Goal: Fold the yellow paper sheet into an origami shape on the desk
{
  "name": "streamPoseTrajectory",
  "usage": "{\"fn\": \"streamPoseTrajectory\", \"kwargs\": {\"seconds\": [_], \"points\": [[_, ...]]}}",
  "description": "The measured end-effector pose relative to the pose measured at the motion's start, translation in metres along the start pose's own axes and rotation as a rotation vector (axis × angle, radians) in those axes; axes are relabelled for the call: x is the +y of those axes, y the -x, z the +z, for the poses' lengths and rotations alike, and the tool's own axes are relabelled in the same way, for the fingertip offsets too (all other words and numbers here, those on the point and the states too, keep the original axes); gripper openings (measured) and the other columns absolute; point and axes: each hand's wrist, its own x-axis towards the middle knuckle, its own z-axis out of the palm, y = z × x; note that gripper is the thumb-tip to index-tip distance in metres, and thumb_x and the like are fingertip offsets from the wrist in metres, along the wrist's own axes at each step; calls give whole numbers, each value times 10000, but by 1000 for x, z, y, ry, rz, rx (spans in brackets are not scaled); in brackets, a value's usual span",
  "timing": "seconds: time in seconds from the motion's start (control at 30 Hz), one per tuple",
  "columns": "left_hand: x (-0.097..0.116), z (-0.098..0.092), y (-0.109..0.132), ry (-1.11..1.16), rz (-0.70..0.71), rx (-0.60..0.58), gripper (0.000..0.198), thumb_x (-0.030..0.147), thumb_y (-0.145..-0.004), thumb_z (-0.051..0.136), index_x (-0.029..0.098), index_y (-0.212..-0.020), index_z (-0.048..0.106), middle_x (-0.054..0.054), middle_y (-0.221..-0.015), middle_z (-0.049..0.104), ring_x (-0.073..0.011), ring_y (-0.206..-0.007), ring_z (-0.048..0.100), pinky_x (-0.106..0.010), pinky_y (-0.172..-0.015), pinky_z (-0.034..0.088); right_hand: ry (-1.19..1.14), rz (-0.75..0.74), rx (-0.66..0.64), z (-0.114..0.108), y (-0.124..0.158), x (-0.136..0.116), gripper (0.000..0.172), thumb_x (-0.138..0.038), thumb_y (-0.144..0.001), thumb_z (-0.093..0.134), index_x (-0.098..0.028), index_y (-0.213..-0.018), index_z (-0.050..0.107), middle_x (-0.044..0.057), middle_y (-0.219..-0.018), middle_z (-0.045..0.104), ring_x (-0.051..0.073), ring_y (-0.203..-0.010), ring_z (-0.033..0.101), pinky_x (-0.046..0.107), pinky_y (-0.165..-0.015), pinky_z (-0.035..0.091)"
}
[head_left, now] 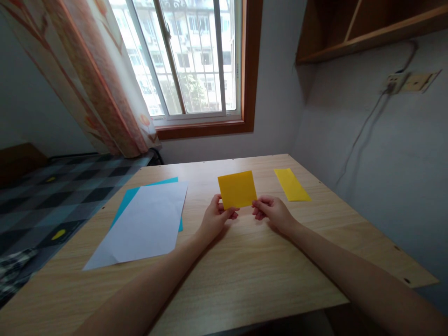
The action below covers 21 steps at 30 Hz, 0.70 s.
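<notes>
A roughly square piece of yellow paper (237,189) is held up above the table, tilted a little, its face toward me. My left hand (219,214) grips its lower left corner, thumb in front and fingers behind. At the lower right corner, my right hand (268,210) pinches the same paper between thumb and fingers. To the right of my right hand, a strip of yellow paper (292,185) lies flat on the table. Left of my left hand, a white sheet of paper (150,224) rests over a blue sheet (123,205), whose edges stick out.
The light wooden table (259,280) reaches toward the window (196,60) and wall. A bed with a checked cover (77,186) stands at the left, beside a curtain (94,70). A wooden shelf (371,37) and a socket with a cord (394,84) are on the right wall.
</notes>
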Motion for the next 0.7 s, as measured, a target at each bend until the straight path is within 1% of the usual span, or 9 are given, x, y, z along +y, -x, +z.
{"fn": "streamPoseTrajectory", "kwargs": {"seconds": [0.2,0.3,0.37,0.5,0.6,0.7], "points": [[-1,-3,-1,50,-46,-17,443,408,-708,766,157,-994,539,-53,-862,713,-150,-686,669,-306,-688,546,17,-14,11,-2,-1,1,429,-581,-685,725,-161,-672,637,24,-614,655,123,-507,590,239,-494,475],[-2,-4,-2,86,-63,-28,452,425,-700,771,146,-1001,582,-71,-891,715,-157,-713,675,-314,-709,555,-8,-4,28,-3,-2,3,424,-575,-675,736,-162,-677,638,26,-616,655,125,-508,589,243,-496,472],[-2,-4,-2,81,-68,-31,443,425,-703,769,141,-995,595,-77,-889,719,-154,-695,673,-312,-696,558,-33,-1,35,-4,-3,3,423,-571,-669,743,-162,-685,638,25,-614,654,124,-507,585,242,-495,467],[0,-5,-2,24,-88,-7,387,422,-704,771,131,-921,637,-80,-832,726,-148,-633,660,-299,-641,555,-49,9,53,-4,-4,4,424,-567,-661,750,-159,-687,638,24,-612,652,115,-498,577,233,-486,457],[1,-5,-2,15,-105,15,372,417,-689,786,128,-890,665,-87,-834,731,-155,-656,670,-288,-642,552,-46,10,59,-4,-4,3,424,-563,-660,753,-155,-691,641,27,-613,653,114,-497,577,232,-484,457],[-1,-5,-2,47,-114,16,396,423,-675,797,125,-905,674,-98,-862,734,-171,-707,687,-292,-661,556,-52,10,61,-5,-4,4,421,-559,-664,751,-153,-699,644,28,-611,654,115,-496,577,232,-483,456]]}}
